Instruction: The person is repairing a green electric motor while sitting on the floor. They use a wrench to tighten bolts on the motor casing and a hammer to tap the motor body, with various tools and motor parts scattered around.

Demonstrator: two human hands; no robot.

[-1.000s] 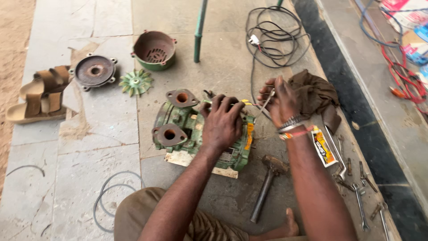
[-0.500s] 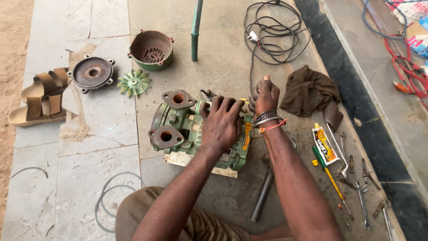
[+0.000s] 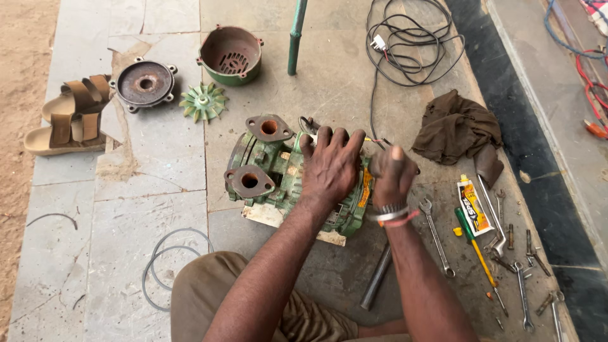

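Centrally, a green pump motor (image 3: 278,177) on the stone floor (image 3: 158,171) is being pressed under the spread left hand (image 3: 329,166); the right hand (image 3: 392,174) is being held fisted just beside it, contents indiscernible.

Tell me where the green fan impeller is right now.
In the head view, the green fan impeller lies on the paving at upper left, between the round rusty end plate and the green bowl-shaped cover, beyond the pump body.

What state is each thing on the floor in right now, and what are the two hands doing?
Green pump: on its side, end opened up.
End cover: off, lying open side up.
Round plate: off, lying flat.
Fan: off, lying flat.
Left hand: pressed on the pump.
Right hand: closed in a fist at the pump's end.
Cable: loosely coiled.
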